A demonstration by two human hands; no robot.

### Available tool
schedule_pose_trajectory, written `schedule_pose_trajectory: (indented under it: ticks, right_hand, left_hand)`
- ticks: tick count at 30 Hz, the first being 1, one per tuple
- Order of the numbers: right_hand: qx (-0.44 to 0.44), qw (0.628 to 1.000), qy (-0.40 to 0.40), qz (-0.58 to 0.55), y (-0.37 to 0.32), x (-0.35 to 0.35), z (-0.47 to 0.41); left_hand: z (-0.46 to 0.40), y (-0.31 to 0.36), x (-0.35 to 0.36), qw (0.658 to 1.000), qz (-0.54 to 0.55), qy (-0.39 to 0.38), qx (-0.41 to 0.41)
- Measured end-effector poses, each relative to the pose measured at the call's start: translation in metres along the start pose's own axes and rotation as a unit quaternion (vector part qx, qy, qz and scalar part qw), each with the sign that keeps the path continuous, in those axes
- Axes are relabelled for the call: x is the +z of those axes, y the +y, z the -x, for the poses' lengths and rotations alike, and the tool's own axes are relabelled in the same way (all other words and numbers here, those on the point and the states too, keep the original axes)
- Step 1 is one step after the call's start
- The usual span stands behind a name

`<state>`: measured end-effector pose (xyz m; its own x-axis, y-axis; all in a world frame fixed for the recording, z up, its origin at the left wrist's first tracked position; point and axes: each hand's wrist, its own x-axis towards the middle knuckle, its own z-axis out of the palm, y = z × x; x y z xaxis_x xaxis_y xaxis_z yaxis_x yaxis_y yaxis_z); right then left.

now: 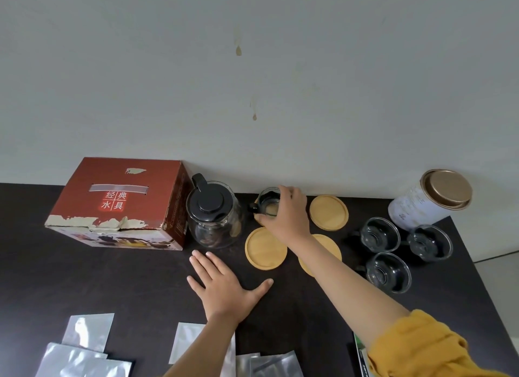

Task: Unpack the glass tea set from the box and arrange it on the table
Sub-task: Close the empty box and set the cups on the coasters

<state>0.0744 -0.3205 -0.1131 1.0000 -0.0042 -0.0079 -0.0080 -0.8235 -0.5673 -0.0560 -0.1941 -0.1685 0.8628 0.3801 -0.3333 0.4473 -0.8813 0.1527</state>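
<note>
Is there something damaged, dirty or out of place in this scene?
Yes. The red box is worn: its print is torn away along the front top edge, and a small patch is missing on top. The wall shows two brownish drip stains above the table. The glassware looks intact; nothing seems spilled.

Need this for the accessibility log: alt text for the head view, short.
The right hand grips a glass cup on a wooden coaster beside a glass teapot, while the left hand rests flat on the dark table. Three more cups wait at right near three bare coasters; a red box sits at left.
</note>
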Motion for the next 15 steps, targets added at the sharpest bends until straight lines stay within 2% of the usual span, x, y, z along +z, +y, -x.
schedule_pose_trajectory:
  ticks: [7,12,15]
  right_hand:
    - [0.022,0.999,0.023,0.0,0.027,-0.023,0.042]
    - [0.11,0.99,0.062,0.066,0.083,-0.069,0.05]
    - [0.178,0.979,0.023,0.098,0.114,-0.093,0.046]
  left_hand:
    - [0.0,0.0,0.0,1.0,-0.008,0.002,0.001]
    - [0.0,0.0,0.002,1.0,0.003,0.01,0.003]
    - [-0.001,0.0,0.002,1.0,-0.004,0.003,0.002]
